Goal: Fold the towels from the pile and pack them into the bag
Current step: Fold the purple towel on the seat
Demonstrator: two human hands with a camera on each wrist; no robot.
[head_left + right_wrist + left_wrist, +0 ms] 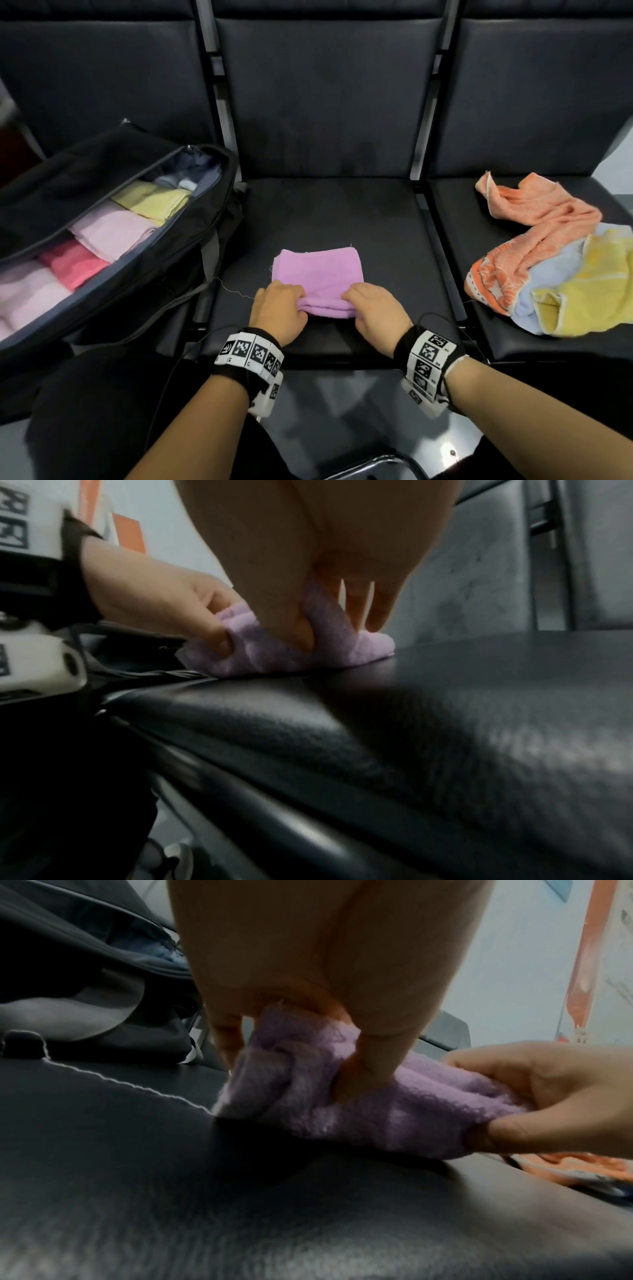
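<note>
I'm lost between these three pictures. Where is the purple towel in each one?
Head view: the purple towel lies low in the middle, on the centre seat, both hands gripping its near edge.
Left wrist view: it sits mid-frame, bunched under the left hand.
Right wrist view: it is left of centre, under the right hand.
Shared landmark: the black seat cushion beneath it.

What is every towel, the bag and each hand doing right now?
purple towel: folded, on the middle seat, near edge pinched by both hands
left hand: gripping the towel
right hand: gripping the towel
bag: open, folded towels inside
towel pile: unfolded, crumpled on the right seat
</note>
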